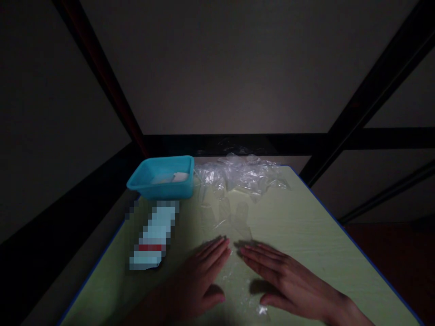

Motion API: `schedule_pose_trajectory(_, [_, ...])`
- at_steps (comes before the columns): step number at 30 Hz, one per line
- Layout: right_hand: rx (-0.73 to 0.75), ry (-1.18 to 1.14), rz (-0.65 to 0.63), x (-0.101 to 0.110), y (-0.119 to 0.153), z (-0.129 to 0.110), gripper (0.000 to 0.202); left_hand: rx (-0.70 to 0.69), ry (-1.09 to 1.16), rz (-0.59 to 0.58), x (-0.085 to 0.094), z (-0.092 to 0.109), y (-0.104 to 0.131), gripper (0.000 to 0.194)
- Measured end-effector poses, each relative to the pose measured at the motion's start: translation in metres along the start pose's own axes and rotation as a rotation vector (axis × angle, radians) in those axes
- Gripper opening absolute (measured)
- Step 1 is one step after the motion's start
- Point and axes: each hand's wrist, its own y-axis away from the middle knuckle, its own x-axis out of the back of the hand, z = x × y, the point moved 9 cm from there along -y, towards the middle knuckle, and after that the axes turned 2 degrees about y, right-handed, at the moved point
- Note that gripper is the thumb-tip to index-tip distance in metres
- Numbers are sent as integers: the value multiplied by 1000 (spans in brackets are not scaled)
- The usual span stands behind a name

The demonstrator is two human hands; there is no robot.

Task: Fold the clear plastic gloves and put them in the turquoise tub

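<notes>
A clear plastic sheet or glove point(234, 271) lies on the pale green table between my hands. Its thin upper part stretches away from me past my fingertips. My left hand point(204, 276) rests palm down at its left side, fingers extended and thumb apart. On the other side my right hand point(282, 278) is also stretched out flat, its fingertips by the plastic and its thumb spread. Neither hand grasps anything. Farther back, a crumpled heap of clear plastic point(248, 176) spreads along the far edge of the table.
A blue basket point(161, 192) with white pieces inside stands at the table's far left corner. In front of it lies a pixelated light blue object point(156, 233) with a red band. The table point(312, 235) has a blue edge; a wall and dark bars stand behind it.
</notes>
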Motion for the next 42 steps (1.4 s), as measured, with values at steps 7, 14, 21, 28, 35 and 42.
schedule_pose_trajectory(7, [44, 75, -14, -5, 4, -19, 49, -34, -19, -72, -8, -2, 5, 88])
schedule_pose_trajectory(14, [48, 245, 147, -8, 6, -31, 14, -99, 16, 7, -1, 2, 11, 92])
schedule_pose_trajectory(21, [91, 270, 210, -4, 0, -33, 22, -77, 48, -14, -1, 3, 26, 97])
schedule_pose_trajectory(28, [18, 215, 110, -4, 0, -32, 13, -40, 51, 14, 1, 1, 29, 101])
schedule_pose_trajectory(35, [35, 307, 116, -3, -5, -41, 4, -39, 65, 49, 0, -1, 31, 101])
schedule_pose_trajectory(42, [30, 314, 210, -11, -2, -36, 6, -32, 51, 49, -1, -1, 31, 100])
